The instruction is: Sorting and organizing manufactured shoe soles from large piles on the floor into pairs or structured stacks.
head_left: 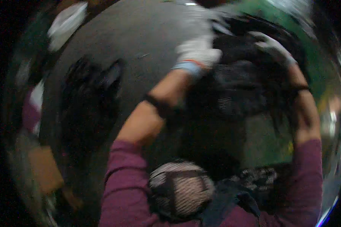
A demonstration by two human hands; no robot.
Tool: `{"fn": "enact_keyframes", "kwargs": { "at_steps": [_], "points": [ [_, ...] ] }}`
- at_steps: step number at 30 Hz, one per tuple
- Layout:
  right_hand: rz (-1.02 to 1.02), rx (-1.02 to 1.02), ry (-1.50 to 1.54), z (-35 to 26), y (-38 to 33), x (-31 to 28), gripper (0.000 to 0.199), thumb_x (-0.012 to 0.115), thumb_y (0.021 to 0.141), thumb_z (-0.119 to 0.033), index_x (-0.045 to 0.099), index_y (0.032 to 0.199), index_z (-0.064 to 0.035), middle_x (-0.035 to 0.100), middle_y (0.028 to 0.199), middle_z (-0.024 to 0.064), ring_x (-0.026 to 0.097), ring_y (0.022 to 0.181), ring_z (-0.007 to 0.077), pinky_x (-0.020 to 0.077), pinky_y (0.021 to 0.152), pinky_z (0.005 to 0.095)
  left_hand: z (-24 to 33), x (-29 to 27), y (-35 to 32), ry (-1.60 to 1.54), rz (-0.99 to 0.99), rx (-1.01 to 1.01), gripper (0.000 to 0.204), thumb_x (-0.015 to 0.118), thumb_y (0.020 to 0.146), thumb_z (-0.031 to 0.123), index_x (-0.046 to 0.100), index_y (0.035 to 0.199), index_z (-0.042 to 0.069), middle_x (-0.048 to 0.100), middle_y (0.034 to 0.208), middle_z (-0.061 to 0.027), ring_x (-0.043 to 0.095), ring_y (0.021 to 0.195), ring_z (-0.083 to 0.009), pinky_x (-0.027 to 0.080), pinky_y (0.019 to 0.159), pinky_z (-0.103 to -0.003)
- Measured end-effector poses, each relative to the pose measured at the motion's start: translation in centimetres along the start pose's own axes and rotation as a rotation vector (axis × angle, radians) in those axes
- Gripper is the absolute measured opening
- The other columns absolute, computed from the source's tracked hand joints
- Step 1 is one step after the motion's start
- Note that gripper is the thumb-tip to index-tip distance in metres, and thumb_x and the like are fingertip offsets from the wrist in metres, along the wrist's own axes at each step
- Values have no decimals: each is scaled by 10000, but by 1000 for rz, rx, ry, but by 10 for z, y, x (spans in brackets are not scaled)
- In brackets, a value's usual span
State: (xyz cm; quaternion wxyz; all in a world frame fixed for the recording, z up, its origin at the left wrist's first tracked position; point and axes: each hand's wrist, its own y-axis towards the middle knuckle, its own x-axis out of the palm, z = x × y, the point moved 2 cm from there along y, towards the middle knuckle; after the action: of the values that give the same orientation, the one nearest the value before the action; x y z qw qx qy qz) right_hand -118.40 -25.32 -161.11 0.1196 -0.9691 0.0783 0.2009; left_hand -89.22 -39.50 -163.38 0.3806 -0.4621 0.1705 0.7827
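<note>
My left hand, in a white knit glove with an orange-red cuff edge, reaches to the left edge of a large black, crumpled bundle. Motion smears its fingers, and a pale blur above hides what they touch. On the bundle's far right side is my right hand, also white-gloved, its thumb and forefinger apart. Nothing shows between them. The bundle has folds and a finely ribbed patch; its exact kind is too dark to tell. Both arms are stretched forward, purple sleeves pushed up, with a dark band on each forearm.
Another dark heap lies on the grey floor to the left. A white bag-like thing is at the far left, and a brown box-like piece lower left. Close to my body sits a round patterned thing.
</note>
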Motion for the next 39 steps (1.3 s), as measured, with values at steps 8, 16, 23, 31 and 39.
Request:
{"fn": "enact_keyframes", "kwargs": {
  "at_steps": [8, 16, 23, 31, 39],
  "points": [
    [302, -24, -1261, -10, 16, -3, 780, 791, 830, -95, 503, 1549, -188, 535, 1547, 100, 502, 1428, 294, 424, 1179, 386, -279, -49, -117, 2, 965, -391, 375, 722, 856, 284, 724, 1148, 49, 643, 1325, -191, 587, 1210, -350, 473, 1022, -505],
    [243, -569, -361, -116, 52, 175, 585, 628, 971, 21, 482, 1535, -31, 573, 1490, 137, 545, 1384, 228, 416, 1171, 363, -439, -35, -341, 241, 689, -1499, 850, 713, 857, 377, 357, 1587, 124, 487, 1565, -169, 567, 1342, -385, 424, 1155, -540],
    [4, -666, -350, -126, 28, 291, 602, 750, 871, 45, 576, 1441, -41, 658, 1364, 132, 627, 1281, 261, 495, 1104, 365, -374, 20, -327, 326, 908, -1320, 879, 792, 834, 386, 379, 1562, 121, 511, 1531, -185, 591, 1300, -401, 475, 1079, -545],
    [-248, -420, 126, -103, 4, 358, 571, 627, 942, 18, 523, 1501, -24, 595, 1452, 102, 568, 1370, 232, 429, 1175, 363, -358, 19, -354, -449, 891, -1064, 541, 884, 773, 324, 717, 1132, -44, 743, 1151, -200, 703, 1010, -295, 547, 915, -432],
    [-185, -137, 262, -67, -15, 327, 549, 691, 967, -89, 532, 1484, 3, 609, 1444, 110, 591, 1326, 210, 442, 1151, 352, -266, -70, -212, -895, 925, -723, 552, 847, 796, 303, 731, 1157, -98, 745, 1175, -176, 685, 1061, -270, 499, 1003, -368]
  ]
}}
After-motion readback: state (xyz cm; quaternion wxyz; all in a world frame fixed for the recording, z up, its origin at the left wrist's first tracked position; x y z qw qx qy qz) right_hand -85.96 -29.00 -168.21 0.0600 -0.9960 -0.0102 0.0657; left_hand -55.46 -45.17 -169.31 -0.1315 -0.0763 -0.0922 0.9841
